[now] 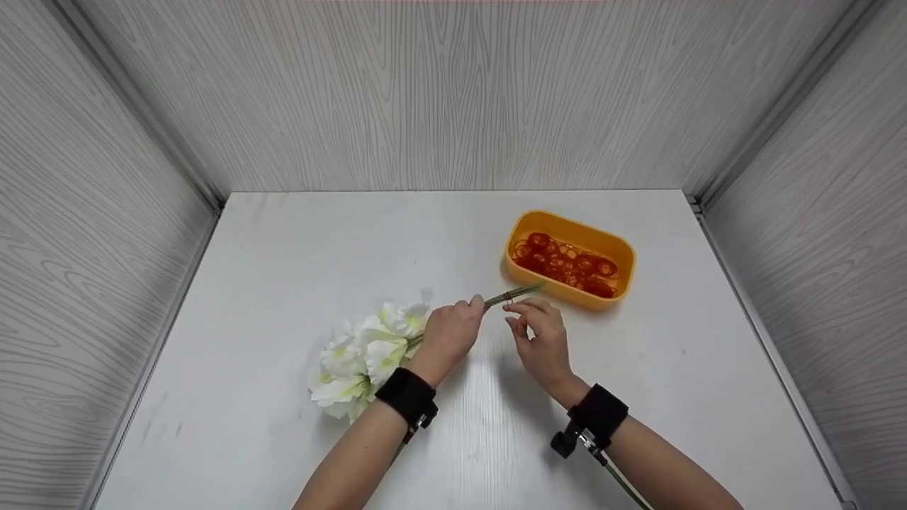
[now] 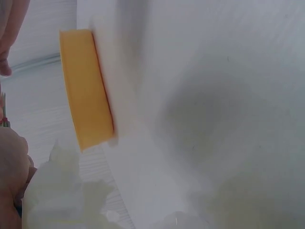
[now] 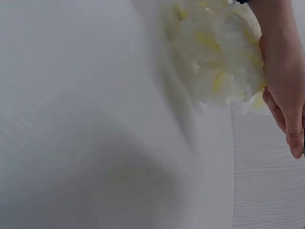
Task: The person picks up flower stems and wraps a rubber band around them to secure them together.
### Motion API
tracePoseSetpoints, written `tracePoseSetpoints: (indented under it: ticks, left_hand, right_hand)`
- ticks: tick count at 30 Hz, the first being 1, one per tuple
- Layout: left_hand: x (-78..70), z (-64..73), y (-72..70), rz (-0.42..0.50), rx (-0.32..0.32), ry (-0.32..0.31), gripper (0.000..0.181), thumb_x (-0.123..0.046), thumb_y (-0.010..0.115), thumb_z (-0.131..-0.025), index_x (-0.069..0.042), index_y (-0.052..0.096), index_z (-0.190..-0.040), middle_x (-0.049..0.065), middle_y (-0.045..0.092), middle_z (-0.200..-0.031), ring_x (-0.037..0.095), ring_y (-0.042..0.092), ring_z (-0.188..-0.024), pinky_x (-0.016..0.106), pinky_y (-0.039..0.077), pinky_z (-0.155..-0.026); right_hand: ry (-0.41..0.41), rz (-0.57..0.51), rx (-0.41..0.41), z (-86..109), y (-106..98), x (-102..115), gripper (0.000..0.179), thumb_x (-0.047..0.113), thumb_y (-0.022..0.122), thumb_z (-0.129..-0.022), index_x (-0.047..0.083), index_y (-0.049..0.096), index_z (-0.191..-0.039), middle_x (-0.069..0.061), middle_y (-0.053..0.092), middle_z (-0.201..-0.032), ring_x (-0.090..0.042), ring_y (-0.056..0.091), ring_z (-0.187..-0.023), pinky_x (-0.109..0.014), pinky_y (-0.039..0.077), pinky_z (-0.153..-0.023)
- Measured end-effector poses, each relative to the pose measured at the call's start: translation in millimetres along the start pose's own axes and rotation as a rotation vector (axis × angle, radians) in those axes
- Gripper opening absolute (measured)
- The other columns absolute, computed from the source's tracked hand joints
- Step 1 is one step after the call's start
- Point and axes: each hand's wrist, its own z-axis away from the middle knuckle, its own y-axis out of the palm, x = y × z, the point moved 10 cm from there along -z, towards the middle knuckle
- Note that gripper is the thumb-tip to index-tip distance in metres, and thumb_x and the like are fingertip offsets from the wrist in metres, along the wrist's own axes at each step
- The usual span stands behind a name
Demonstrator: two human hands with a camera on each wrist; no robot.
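Observation:
In the head view my left hand [image 1: 453,329] grips the green stems [image 1: 526,290] of a bunch of white artificial flowers [image 1: 372,354]. The blossoms spread to the left of that hand, just over the table, and the stem ends point right. A thin red rubber band [image 1: 507,297] sits around the stems near their ends. Close beneath it is my right hand [image 1: 544,343], its curled fingers drawing a strand of the band downward, the thumb tip slightly apart. In the left wrist view the left hand [image 2: 13,160] shows at the edge beside blurred petals.
An orange container [image 1: 567,292] holding many red rubber bands [image 1: 560,265] stands on the white table [image 1: 319,241], just behind the stem ends. Wood-grain panels [image 1: 453,99] enclose the table at the back and both sides. Cables run from the black wrist straps [image 1: 599,414].

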Motion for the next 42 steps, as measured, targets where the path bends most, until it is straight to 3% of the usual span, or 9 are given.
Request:
tracePoseSetpoints:
  ticks: [9,14,19,27,31,35,42]
  left_hand:
    - [0.7,5.3,2.3,-0.016,-0.030,0.018,0.016,-0.011,0.058,-0.093,-0.008,0.049,-0.080,0.008,0.056,-0.058,0.024,0.057,-0.046,0.036,0.045,-0.041]
    - [15.5,9.6,11.7,-0.038,-0.003,-0.012,0.025,-0.019,0.054,-0.099,-0.007,0.048,-0.078,0.009,0.055,-0.057,0.025,0.057,-0.046,0.038,0.045,-0.041]
    - [18.0,12.1,18.0,-0.054,0.050,0.001,0.027,-0.023,0.054,-0.100,-0.007,0.051,-0.079,0.009,0.056,-0.059,0.025,0.058,-0.048,0.037,0.046,-0.042]
    - [8.9,11.5,17.0,-0.099,0.103,0.056,0.029,-0.028,0.050,-0.102,-0.007,0.052,-0.082,0.007,0.055,-0.061,0.023,0.056,-0.049,0.036,0.045,-0.042]
    - [-0.9,11.2,12.7,-0.109,0.081,0.108,0.028,-0.029,0.050,-0.102,-0.008,0.052,-0.083,0.006,0.055,-0.061,0.022,0.054,-0.047,0.035,0.043,-0.041]
    - [-9.8,11.5,9.2,-0.147,0.037,0.157,0.031,-0.032,0.048,-0.103,-0.009,0.051,-0.082,0.004,0.052,-0.060,0.020,0.052,-0.045,0.033,0.041,-0.040]
    - [-13.4,14.8,8.8,-0.188,-0.007,0.164,0.033,-0.035,0.049,-0.101,-0.010,0.051,-0.079,0.004,0.052,-0.059,0.020,0.053,-0.045,0.032,0.041,-0.040]
  right_hand:
    - [-0.077,0.092,0.029,6.7,1,6,0.029,-0.012,0.072,-0.077,0.001,0.072,-0.103,-0.001,0.063,-0.072,-0.023,0.062,-0.090,-0.038,0.047,-0.076]
    - [-0.144,0.123,0.033,5.3,1,11,0.016,-0.008,0.070,-0.078,0.005,0.070,-0.087,0.001,0.057,-0.066,-0.021,0.061,-0.080,-0.035,0.047,-0.070]
    - [-0.098,0.142,0.052,3.9,1,3,0.022,-0.006,0.073,-0.077,0.009,0.057,-0.074,-0.002,0.067,-0.081,-0.021,0.060,-0.079,-0.036,0.047,-0.070]
    - [-0.014,0.246,0.093,-1.2,5,-13,0.026,0.002,0.083,-0.074,0.007,0.068,-0.095,-0.005,0.067,-0.100,-0.026,0.060,-0.095,-0.044,0.040,-0.080]
    - [0.026,0.346,0.186,-5.4,13,-19,0.027,0.015,0.081,-0.081,0.008,0.071,-0.106,-0.005,0.066,-0.108,-0.027,0.058,-0.100,-0.046,0.036,-0.081]
    - [0.054,0.380,0.277,-7.2,22,-22,0.014,0.019,0.072,-0.090,0.009,0.074,-0.100,-0.004,0.066,-0.101,-0.027,0.057,-0.098,-0.047,0.033,-0.082]
    - [0.026,0.347,0.254,-5.6,22,-18,0.004,0.014,0.075,-0.087,0.010,0.076,-0.088,-0.002,0.065,-0.091,-0.025,0.057,-0.093,-0.047,0.032,-0.081]
